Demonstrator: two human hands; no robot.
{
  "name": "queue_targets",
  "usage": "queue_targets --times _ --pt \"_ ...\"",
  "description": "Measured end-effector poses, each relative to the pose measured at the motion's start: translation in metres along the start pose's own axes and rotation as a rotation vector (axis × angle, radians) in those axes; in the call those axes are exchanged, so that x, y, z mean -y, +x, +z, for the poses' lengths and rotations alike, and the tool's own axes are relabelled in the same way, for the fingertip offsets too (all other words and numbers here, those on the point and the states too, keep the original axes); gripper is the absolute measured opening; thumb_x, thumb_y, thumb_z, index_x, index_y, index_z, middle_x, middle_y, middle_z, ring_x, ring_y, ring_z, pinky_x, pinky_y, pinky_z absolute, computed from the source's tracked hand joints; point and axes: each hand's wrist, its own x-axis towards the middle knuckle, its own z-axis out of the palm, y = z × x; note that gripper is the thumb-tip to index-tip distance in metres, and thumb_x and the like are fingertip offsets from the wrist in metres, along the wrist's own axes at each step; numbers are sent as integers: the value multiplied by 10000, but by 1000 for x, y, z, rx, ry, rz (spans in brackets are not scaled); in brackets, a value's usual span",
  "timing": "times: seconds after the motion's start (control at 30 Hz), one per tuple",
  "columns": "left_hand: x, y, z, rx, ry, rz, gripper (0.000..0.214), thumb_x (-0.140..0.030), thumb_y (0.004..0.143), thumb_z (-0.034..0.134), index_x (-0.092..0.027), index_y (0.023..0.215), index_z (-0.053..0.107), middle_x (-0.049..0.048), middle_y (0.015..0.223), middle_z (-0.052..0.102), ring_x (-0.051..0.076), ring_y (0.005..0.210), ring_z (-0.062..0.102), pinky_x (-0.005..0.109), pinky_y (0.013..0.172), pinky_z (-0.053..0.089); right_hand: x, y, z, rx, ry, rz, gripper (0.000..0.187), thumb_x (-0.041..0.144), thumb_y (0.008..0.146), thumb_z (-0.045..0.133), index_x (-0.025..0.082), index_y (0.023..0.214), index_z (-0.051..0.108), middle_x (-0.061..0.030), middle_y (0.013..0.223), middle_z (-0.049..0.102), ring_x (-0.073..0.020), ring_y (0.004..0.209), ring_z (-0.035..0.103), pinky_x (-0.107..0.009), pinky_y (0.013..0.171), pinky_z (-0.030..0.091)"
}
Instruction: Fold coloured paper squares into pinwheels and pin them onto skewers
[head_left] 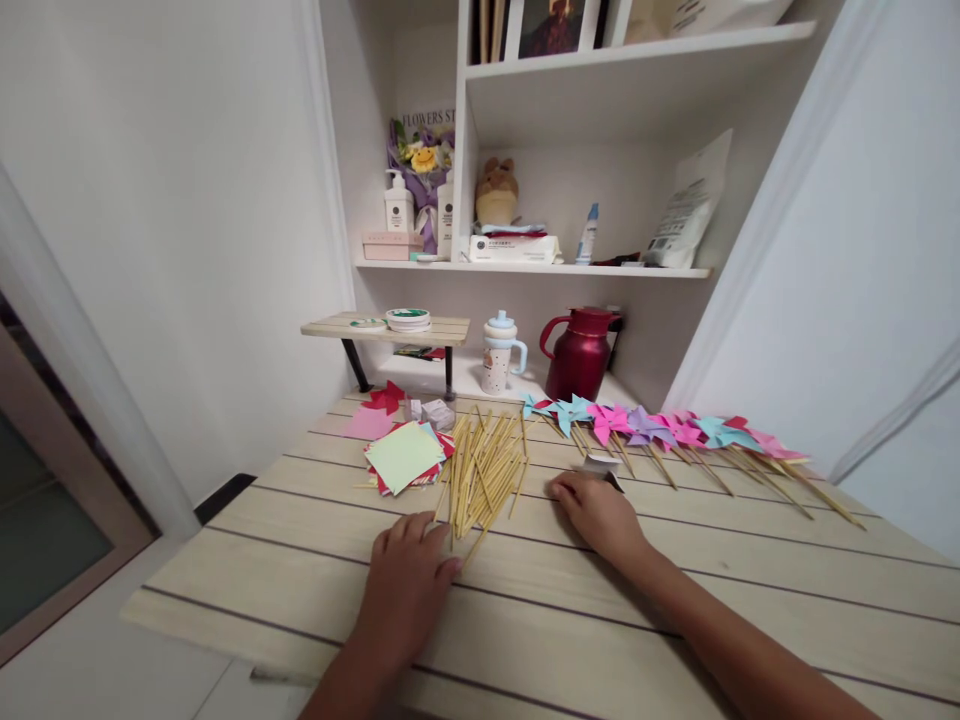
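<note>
My left hand (pixel 409 575) rests on the wooden table, palm down, thumb apart from the fingers. Its fingertips are at the near end of a loose heap of thin wooden sticks (pixel 486 470). Right of the heap, my right hand (pixel 596 512) lies with curled fingers; what they hold, if anything, is hidden. Just behind it shows a small white and black object (pixel 602 465), partly covered by the hand. A stack of coloured paper squares (pixel 406 457), pale green on top, lies left of the sticks. Paper pinwheels (pixel 649 428) on sticks line the table's right back side.
Behind stand a dark red thermos jug (pixel 581 355) and a white cup with a blue lid (pixel 496 362). A small raised shelf (pixel 337 327) carries rolls of tape (pixel 409 320). Pink paper (pixel 367 423) and a red folded piece (pixel 385 397) lie at the back left.
</note>
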Motion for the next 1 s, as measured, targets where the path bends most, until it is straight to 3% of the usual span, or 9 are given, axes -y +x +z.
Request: queue_targets --times 0.17,0.37,0.53,0.63,0.73,0.8,0.9,1.0 --pt "-4 -1 7 -54 -8 0 390 -312 893 482 -266 1249 633 62 1407 559 262 1309 455 460 1082 306 -4 -9 2 52 -25 -191 270 222 908 496 222 1021 741 -105 1079 709 -274 1004 633 -368 858 453" --pt "3 -3 15 -112 -10 -61 507 -270 885 478 -157 1377 520 106 1438 525 247 1336 433 416 1114 297 15 -3 20 106 51 -366 422 132 896 457 274 1247 643 -73 1292 648 -275 1185 567 -468 1006 416" --pt "12 -6 18 -178 -93 -51 483 -301 868 504 -158 1326 563 111 1371 588 263 1284 493 432 1102 333 16 -6 9 137 162 -472 502 132 885 475 244 1372 525 -62 1397 576 -199 1280 524 -382 1080 410" --pt "20 -7 11 -336 -219 -53 375 -356 914 438 -193 1168 660 93 1244 665 246 1177 577 407 1049 408 3 -15 -10 77 212 -472 399 204 926 456 210 1305 579 -92 1337 611 -211 1251 547 -395 1073 424" --pt "27 -3 -8 -593 -181 -61 341 -339 939 406 -187 1019 702 114 1126 675 242 1082 599 383 1006 435 -20 -28 -23 -70 280 -423 342 239 966 382 231 1141 676 -84 1151 707 -220 1084 650 -399 964 505" --pt "27 4 -23 -678 -25 -85 322 -299 927 449 -200 1151 658 123 1214 612 263 1150 541 412 1022 404 -36 -36 -24 -100 306 -351 325 276 961 407 245 1109 695 -76 1073 740 -224 981 697 -379 881 549" --pt "22 19 -36 -602 138 -82 391 -277 890 542 -223 1275 587 127 1373 507 298 1246 454 442 1021 379 -49 -43 -21 -117 314 -285 309 321 942 450 255 1062 726 -70 1047 764 -240 923 722 -376 841 570" --pt "21 37 -37 -472 222 -44 444 -288 869 590 -208 1305 565 143 1464 437 316 1356 342 473 1075 296 -47 -46 -18 -90 330 -286 317 325 941 452 258 1067 734 -64 1057 767 -229 886 729 -358 819 574"
